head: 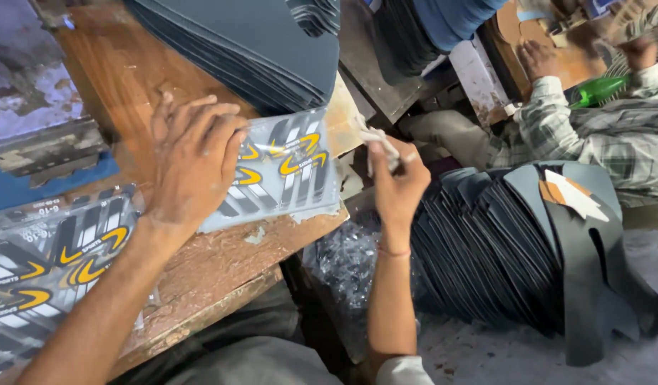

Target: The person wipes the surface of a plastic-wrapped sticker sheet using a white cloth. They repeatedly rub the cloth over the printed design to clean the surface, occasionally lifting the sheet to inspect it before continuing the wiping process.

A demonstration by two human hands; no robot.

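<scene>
We pressed our left hand [193, 160] flat, fingers spread, on a thin printed transfer sheet [283, 167] lying on the wooden surface [222, 267], just near the dark stack [250, 43]. It looked light, floppy and slick, best pinched at an edge. Our right hand [397, 182] gripped a small pale strip [379, 139].

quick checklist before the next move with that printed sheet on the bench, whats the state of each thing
1. Printed sheet lying flat on the wooden bench: ok.
2. Left hand pressing down on the sheet's left part: ok, palm and fingers spread on it.
3. Right hand has a firm grip on the small whitish piece: ok, pinched just off the sheet's right edge; what the piece is, cannot tell.
4. Sheet fully supported: not ok, its right edge reaches the bench's chipped corner.
5. Dark stack clear of the sheet: not ok, it overlaps the top edge.
6. Next sheets within reach at left: ok.
</scene>
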